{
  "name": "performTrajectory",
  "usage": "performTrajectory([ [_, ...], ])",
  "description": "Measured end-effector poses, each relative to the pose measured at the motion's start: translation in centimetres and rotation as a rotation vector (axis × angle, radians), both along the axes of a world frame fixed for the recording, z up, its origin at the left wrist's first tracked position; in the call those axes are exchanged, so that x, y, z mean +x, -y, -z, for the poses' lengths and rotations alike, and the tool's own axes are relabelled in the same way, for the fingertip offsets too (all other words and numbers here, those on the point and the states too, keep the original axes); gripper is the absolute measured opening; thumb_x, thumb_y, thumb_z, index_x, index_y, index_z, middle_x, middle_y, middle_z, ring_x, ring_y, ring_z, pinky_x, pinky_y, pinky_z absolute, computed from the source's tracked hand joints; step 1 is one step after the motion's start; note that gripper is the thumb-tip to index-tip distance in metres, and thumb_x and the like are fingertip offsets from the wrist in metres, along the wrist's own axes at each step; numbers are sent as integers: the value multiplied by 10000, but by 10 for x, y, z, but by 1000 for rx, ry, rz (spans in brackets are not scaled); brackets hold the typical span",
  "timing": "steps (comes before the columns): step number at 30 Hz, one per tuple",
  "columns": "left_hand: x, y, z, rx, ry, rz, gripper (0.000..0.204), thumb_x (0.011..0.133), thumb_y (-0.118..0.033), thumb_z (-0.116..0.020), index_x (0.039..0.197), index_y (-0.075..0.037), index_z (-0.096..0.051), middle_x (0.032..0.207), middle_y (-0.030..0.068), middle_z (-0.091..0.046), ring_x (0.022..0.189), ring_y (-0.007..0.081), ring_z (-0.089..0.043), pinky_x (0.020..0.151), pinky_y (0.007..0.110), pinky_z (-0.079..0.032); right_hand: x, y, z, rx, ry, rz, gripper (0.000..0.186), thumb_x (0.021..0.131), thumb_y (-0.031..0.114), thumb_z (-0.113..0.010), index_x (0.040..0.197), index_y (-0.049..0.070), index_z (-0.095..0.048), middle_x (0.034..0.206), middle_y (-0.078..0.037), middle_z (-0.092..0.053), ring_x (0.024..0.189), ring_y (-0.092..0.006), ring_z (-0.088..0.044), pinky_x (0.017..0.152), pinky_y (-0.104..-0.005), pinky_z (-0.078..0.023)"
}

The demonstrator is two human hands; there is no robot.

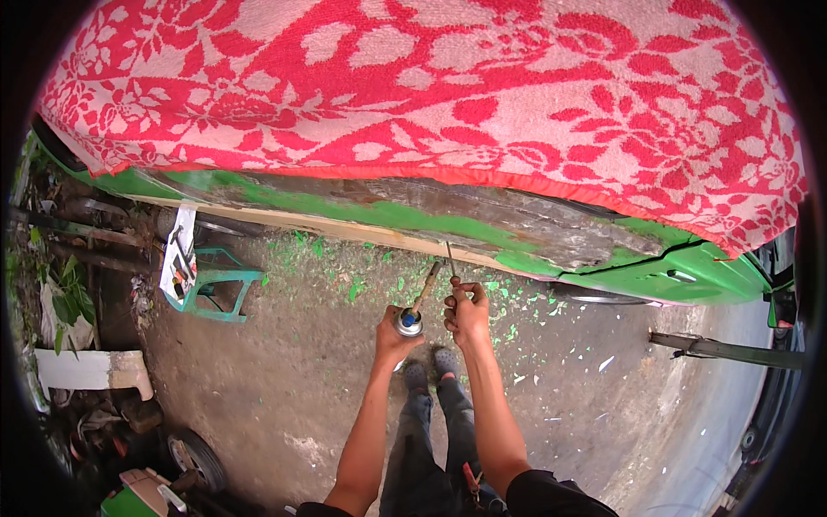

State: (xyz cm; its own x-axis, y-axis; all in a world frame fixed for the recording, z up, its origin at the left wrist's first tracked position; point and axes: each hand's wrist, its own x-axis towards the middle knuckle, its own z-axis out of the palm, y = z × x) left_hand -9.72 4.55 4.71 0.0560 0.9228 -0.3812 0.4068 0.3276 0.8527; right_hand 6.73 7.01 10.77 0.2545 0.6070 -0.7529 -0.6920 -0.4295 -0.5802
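My left hand is closed around an upright gas torch, a canister with a blue-and-silver head and a brownish burner tube that slants up and away. I cannot make out a flame. Just to its right, my right hand pinches a thin dark metal tool, whose tip points toward the vehicle; whether it is a scraper seen edge-on, I cannot tell. Beyond both hands lies the green vehicle side, with large bare grey-brown patches and a beige strip along its lower edge. Neither hand touches the vehicle.
A red and pink floral blanket drapes over the vehicle. Green paint flakes litter the concrete floor. At left stands a teal plastic stool bearing tools. A wheel lies lower left, and a post juts in from the right.
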Motion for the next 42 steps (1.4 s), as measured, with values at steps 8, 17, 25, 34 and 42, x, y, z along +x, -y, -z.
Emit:
performTrajectory([
  [8,-3,4,8,56,61,-18,545,533,-78,-834,962,-41,-500,863,91,-662,793,166,-637,718,325,-514,10,4,-2,-4,22,-54,109,932,87,-482,1013,121,-417,693,-31,-467,409,-58,-294,333,-226,-196],
  [17,-9,12,-18,72,16,-99,543,534,-57,-826,962,-51,-492,824,52,-623,738,132,-594,657,303,-500,-3,-28,14,-12,6,-134,132,937,93,-466,1025,155,-391,717,-43,-460,433,-81,-316,354,-250,-224],
  [25,-69,36,-12,7,35,-312,508,557,-26,-793,949,-53,-472,812,35,-593,698,105,-555,617,273,-474,16,-16,13,-21,-71,-123,154,923,82,-500,1056,107,-426,716,-52,-474,417,-64,-302,338,-231,-204],
  [34,-83,42,-5,68,42,-313,532,549,-24,-804,969,-55,-478,827,41,-595,708,109,-556,621,279,-476,-20,-14,23,-60,70,65,139,973,118,-428,1068,137,-330,751,-59,-451,453,-90,-334,369,-260,-264],
  [42,-96,49,-6,52,116,-376,553,550,-20,-809,988,-66,-474,816,41,-596,712,129,-572,627,300,-484,-51,-33,9,24,-52,-121,139,955,102,-451,1048,136,-353,734,-48,-461,429,-83,-319,354,-256,-240],
])
